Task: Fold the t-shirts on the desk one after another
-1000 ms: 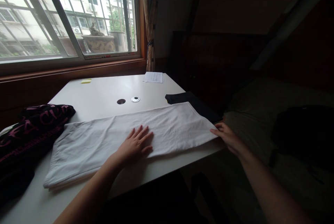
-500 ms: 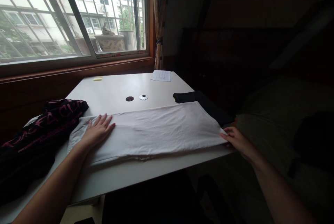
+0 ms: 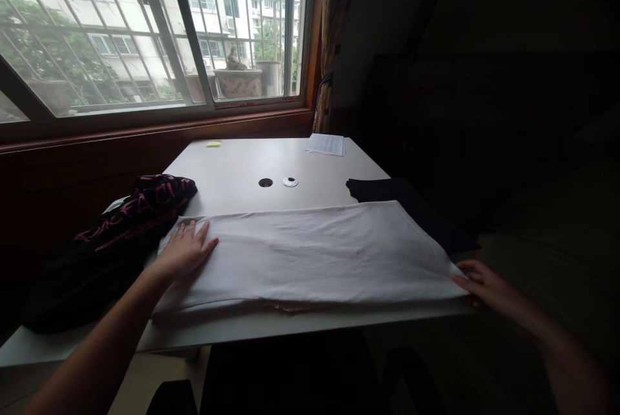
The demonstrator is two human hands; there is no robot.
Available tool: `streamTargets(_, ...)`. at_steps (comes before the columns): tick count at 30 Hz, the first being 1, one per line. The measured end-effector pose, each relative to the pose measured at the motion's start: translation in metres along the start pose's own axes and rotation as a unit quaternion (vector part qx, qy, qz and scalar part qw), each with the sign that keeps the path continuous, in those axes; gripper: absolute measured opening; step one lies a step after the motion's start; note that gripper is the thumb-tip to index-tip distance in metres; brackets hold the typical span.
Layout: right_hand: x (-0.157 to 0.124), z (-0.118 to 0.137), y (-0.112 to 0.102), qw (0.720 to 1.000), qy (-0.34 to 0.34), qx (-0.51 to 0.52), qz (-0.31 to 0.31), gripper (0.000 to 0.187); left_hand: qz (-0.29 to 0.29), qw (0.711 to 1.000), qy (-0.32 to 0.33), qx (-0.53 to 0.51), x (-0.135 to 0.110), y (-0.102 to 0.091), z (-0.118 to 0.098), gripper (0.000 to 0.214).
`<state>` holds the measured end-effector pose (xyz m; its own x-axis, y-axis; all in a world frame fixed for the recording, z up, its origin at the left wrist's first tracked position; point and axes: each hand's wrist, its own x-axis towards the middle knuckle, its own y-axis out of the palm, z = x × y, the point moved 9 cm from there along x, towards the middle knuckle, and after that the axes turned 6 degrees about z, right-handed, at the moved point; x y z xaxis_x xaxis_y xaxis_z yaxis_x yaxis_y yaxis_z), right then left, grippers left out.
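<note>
A white garment [image 3: 310, 253], folded into a long strip, lies across the table along its near edge. Spread flat on its left end is my left hand [image 3: 188, 250], fingers apart. My right hand [image 3: 479, 283] pinches the near right corner of the garment between thumb and fingers, at the table's right edge. The cloth is mostly smooth, with faint wrinkles in the middle and a bunched bit of its lower layer showing along the near side.
A black garment with pink lettering [image 3: 140, 221] is heaped at the left. Dark folded cloth [image 3: 411, 199] lies beyond the right end. Papers [image 3: 325, 144], a yellow note [image 3: 214, 144], a cable hole [image 3: 265, 182] and a round cover [image 3: 290, 182] are on the white table [image 3: 232, 170]. A barred window is behind.
The camera view has turned left, so the table appears farther right. My left hand has slid slightly toward the garment's left end. My right hand keeps its pinch on the corner.
</note>
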<state>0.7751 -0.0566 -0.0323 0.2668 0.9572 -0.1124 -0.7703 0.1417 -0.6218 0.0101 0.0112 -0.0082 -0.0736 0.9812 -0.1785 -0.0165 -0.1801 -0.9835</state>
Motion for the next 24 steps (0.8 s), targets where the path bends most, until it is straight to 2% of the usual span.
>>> streamTargets(3, 0.01, -0.004, -0.002, 0.999, 0.003, -0.008, 0.036, 0.032, -0.006, 0.999, 0.021, 0.031, 0.004, -0.018, -0.004, 0.078)
streamTargets(5, 0.016, 0.011, -0.014, 0.994, -0.047, -0.093, -0.021, 0.034, -0.04, 0.997, 0.039, 0.054, 0.009, -0.032, -0.015, 0.075)
streamTargets(7, 0.018, 0.04, -0.017, 0.969, -0.11, -0.204, -0.088, 0.036, -0.061, 0.994, 0.071, 0.055, 0.015, -0.039, -0.034, 0.072)
streamTargets(8, 0.017, 0.058, -0.011, 0.95, -0.139, -0.255, -0.113, 0.038, -0.055, 0.994, 0.089, 0.045, 0.019, -0.036, -0.044, 0.071)
streamTargets(10, 0.016, 0.102, 0.02, 0.921, -0.203, -0.308, -0.12, 0.043, -0.033, 0.994, 0.105, 0.012, 0.025, -0.027, -0.062, 0.069)
streamTargets(14, 0.012, 0.193, 0.13, 0.878, -0.36, -0.314, 0.009, 0.053, -0.036, 0.995, 0.087, -0.017, 0.032, -0.013, -0.075, 0.065)
streamTargets(16, 0.016, 0.217, 0.183, 0.856, -0.381, -0.336, 0.096, 0.058, -0.04, 0.995, 0.087, -0.013, 0.033, -0.01, -0.074, 0.065)
streamTargets(18, 0.026, 0.225, 0.22, 0.84, -0.369, -0.356, 0.178, 0.064, -0.044, 0.996, 0.082, -0.007, 0.033, -0.009, -0.07, 0.066)
streamTargets(19, 0.032, 0.225, 0.229, 0.835, -0.361, -0.361, 0.204, 0.067, -0.047, 0.996, 0.077, -0.005, 0.033, -0.01, -0.067, 0.066)
streamTargets(21, 0.049, 0.22, 0.23, 0.832, -0.344, -0.371, 0.227, 0.07, -0.052, 0.997, 0.065, -0.004, 0.034, -0.01, -0.063, 0.067)
streamTargets(24, 0.08, 0.206, 0.203, 0.838, -0.315, -0.393, 0.209, 0.07, -0.055, 0.997, 0.047, -0.007, 0.035, -0.011, -0.059, 0.067)
